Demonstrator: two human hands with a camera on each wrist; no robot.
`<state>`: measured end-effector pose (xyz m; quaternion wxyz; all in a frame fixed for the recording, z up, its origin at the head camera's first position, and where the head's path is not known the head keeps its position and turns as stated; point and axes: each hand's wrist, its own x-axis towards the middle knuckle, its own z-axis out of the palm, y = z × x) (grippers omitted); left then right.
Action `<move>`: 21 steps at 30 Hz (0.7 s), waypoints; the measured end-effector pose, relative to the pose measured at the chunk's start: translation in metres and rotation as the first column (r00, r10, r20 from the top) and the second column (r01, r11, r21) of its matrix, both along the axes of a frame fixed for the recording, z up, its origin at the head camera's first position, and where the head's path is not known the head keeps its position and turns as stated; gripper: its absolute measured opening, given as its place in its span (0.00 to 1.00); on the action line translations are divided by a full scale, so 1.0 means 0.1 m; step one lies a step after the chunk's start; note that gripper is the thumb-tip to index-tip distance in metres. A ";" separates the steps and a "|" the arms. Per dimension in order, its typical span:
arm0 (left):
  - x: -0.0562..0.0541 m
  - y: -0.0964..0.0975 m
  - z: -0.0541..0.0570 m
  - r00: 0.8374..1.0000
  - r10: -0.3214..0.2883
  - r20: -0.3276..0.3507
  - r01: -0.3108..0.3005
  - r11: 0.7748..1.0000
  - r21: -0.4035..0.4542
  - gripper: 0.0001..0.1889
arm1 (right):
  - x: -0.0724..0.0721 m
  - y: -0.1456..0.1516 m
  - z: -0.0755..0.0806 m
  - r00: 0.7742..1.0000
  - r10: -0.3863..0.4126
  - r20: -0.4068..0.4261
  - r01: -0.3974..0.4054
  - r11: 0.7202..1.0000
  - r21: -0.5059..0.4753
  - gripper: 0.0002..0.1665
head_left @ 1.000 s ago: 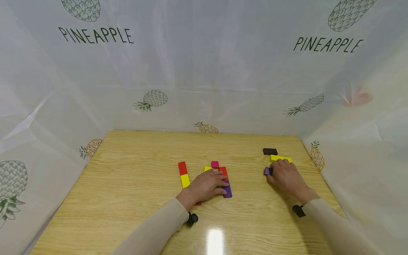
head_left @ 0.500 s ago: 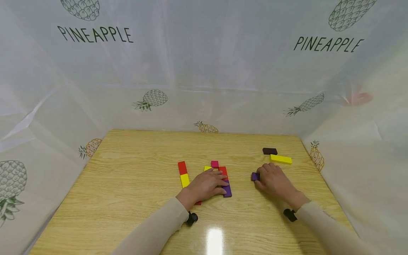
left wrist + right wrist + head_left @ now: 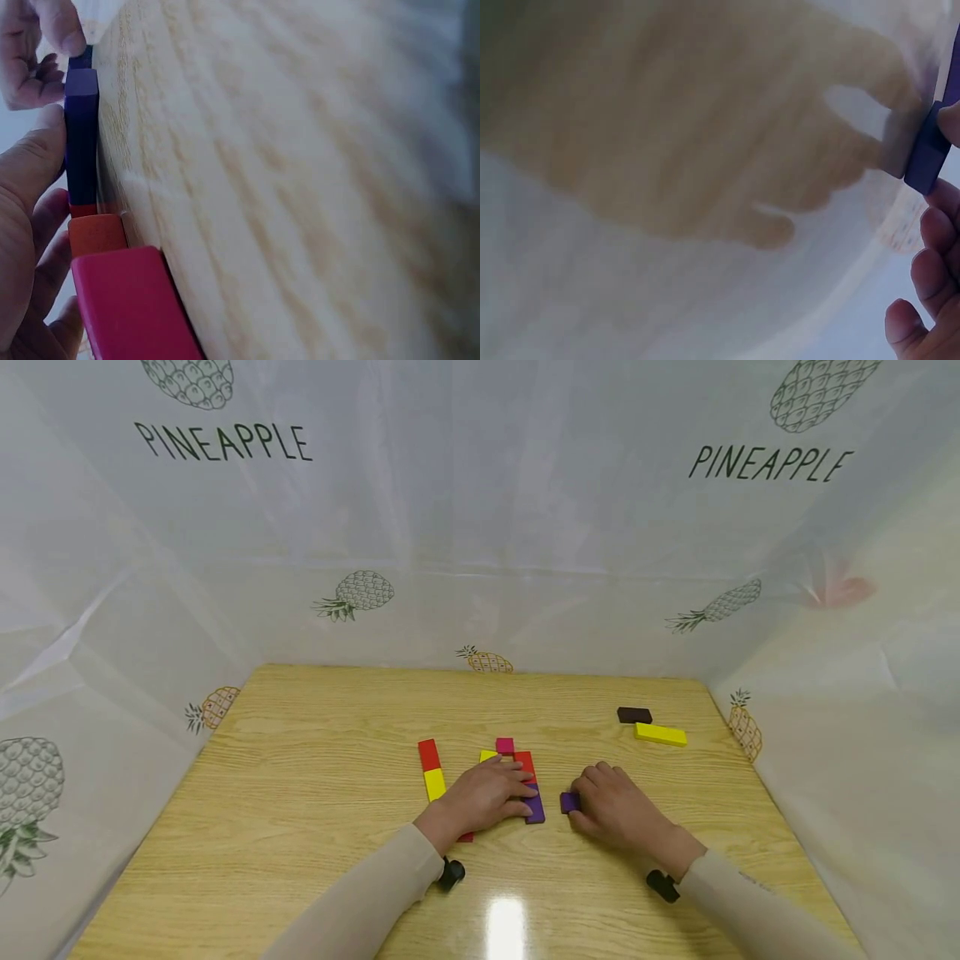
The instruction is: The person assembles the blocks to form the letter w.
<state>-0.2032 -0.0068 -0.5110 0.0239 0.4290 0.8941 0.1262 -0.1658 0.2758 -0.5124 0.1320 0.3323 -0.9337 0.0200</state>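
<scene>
My right hand (image 3: 622,810) pinches a small purple block (image 3: 569,802) between thumb and fingers, low over the table. In the right wrist view this held block (image 3: 926,154) casts a shadow beside it. Fingers spread, my left hand (image 3: 480,797) rests over a group of flat blocks. Its fingertips touch a red block (image 3: 524,763) and a longer purple block (image 3: 535,810), lying end to end. A yellow block (image 3: 487,755) and a pink block (image 3: 505,745) show past the knuckles. My left hand hides the group's middle. In the left wrist view, the purple block (image 3: 82,142) stands by my left thumb.
Left of my left hand runs a slanted line with a red block (image 3: 428,755) and a yellow block (image 3: 435,783), partly covered. A black block (image 3: 634,716) and a long yellow block (image 3: 660,734) lie at the back right. A pineapple-print sheet (image 3: 480,527) surrounds the wooden table (image 3: 315,760).
My right hand has carried the small purple block left and nearer, away from the long yellow block and close to the group. My left hand has stayed in place.
</scene>
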 end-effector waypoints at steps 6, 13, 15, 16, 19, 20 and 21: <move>-0.01 0.00 -0.01 1.000 -0.001 0.001 0.001 1.000 0.000 0.21 | 0.12 -0.15 0.01 0.996 0.087 -0.016 -0.088 0.996 -0.015 0.16; -0.01 0.00 0.00 1.000 0.003 0.011 -0.003 1.000 0.000 0.22 | 0.20 -0.21 0.01 0.991 0.135 -0.014 -0.135 0.990 -0.036 0.17; -0.01 0.00 0.01 1.000 0.004 0.017 -0.004 1.000 -0.002 0.22 | 0.21 -0.22 0.01 0.990 0.143 -0.003 -0.143 0.989 -0.038 0.17; -0.01 0.00 0.00 1.000 0.004 0.018 -0.004 1.000 -0.002 0.22 | 0.22 -0.22 0.00 0.989 0.147 0.002 -0.146 0.988 -0.039 0.17; -0.01 0.00 0.00 1.000 0.003 0.021 -0.003 1.000 0.001 0.22 | 0.23 -0.22 0.00 0.989 0.148 0.017 -0.148 0.989 -0.031 0.17; -0.01 0.00 0.00 1.000 0.003 0.019 -0.003 1.000 0.003 0.22 | 0.23 -0.22 0.00 0.989 0.146 0.020 -0.146 0.989 -0.027 0.17; -0.02 0.00 0.00 1.000 0.003 0.019 -0.003 1.000 0.005 0.22 | 0.23 -0.22 0.00 0.989 0.146 0.019 -0.146 0.989 -0.024 0.17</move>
